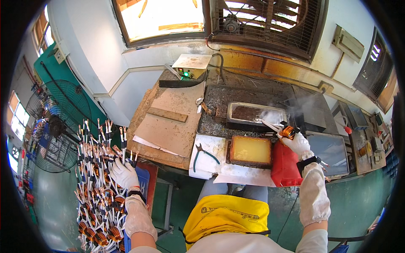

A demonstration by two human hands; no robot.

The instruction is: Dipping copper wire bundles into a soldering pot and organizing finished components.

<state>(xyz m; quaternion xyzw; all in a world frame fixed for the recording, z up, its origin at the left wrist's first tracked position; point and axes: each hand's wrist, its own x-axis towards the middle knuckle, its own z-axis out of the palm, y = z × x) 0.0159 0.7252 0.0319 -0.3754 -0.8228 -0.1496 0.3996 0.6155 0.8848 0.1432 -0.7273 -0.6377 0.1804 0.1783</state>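
Observation:
My gloved right hand is closed around a copper-wound ring coil at the right of the bench. White leads run from that coil down to the right end of a metal-rimmed solder pot, where smoke rises. At the far left, my gloved left hand reaches into a tall heap of similar coils with upright white leads and copper lugs. Its fingers are bent around a lead there, partly hidden among the others. Just in front of the pot lies a rectangular tray of yellowish liquid.
Green-handled cutters lie on white paper left of the yellow tray. A red container stands below my right hand, beside a grey-blue tray. A controller box with a green light sits at the back. A large fan stands far left.

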